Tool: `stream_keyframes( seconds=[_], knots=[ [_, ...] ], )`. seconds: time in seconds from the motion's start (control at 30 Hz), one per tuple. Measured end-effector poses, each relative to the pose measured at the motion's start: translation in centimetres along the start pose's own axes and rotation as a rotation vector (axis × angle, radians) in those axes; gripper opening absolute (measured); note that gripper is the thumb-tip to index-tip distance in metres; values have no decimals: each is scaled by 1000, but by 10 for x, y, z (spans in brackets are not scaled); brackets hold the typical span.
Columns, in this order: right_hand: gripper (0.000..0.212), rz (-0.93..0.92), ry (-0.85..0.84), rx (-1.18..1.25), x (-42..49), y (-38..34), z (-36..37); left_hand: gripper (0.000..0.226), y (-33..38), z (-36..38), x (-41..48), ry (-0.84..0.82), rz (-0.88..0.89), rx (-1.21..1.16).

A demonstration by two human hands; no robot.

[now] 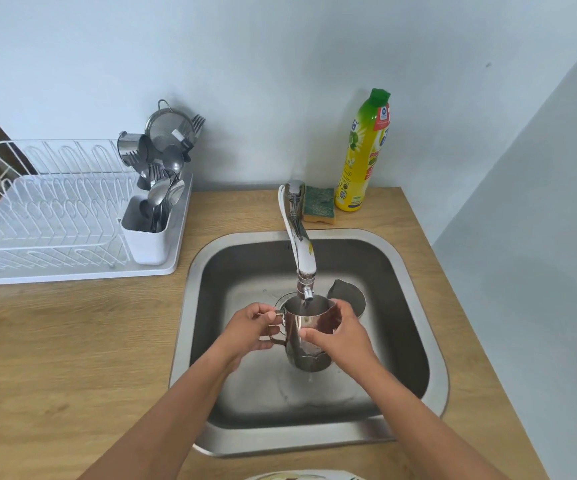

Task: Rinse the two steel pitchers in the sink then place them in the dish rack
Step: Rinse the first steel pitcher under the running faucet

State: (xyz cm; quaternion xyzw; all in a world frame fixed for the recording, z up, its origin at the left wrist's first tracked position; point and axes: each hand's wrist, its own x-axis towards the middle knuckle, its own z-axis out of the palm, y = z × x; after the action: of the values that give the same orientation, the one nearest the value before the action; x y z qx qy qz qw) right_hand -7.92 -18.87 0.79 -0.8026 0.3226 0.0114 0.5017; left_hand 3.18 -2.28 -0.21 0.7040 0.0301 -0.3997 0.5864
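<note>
A steel pitcher (309, 336) is held upright over the sink (415, 271), right under the faucet spout (306, 268), and water runs into it. My left hand (249, 329) grips its handle on the left side. My right hand (339, 336) wraps the pitcher's right wall. The second steel pitcher (347, 294) stands in the sink behind my right hand, partly hidden. The white dish rack (48, 216) sits on the counter at the left.
A cutlery holder (148, 233) with spoons, forks and a strainer stands at the rack's right end. A green sponge (319, 204) and a yellow dish soap bottle (363, 154) stand behind the sink. A wall closes the right side.
</note>
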Motion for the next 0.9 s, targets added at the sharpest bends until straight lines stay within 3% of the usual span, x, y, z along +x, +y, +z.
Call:
stream_keyframes(
  seconds=[0.27, 0.5, 0.63, 0.9],
  knots=[
    [75, -26, -56, 70, 2, -2, 5, 7, 6, -9, -12, 50, 120, 68],
    [86, 24, -189, 157, 13, 4, 14, 6, 10, -16, -18, 203, 255, 344],
    [67, 31, -204, 154, 14, 1, 10, 2, 12, -22, -16, 163, 188, 278],
    [73, -21, -203, 60, 18, -10, 5, 10, 2, -23, -15, 154, 106, 244]
  ],
)
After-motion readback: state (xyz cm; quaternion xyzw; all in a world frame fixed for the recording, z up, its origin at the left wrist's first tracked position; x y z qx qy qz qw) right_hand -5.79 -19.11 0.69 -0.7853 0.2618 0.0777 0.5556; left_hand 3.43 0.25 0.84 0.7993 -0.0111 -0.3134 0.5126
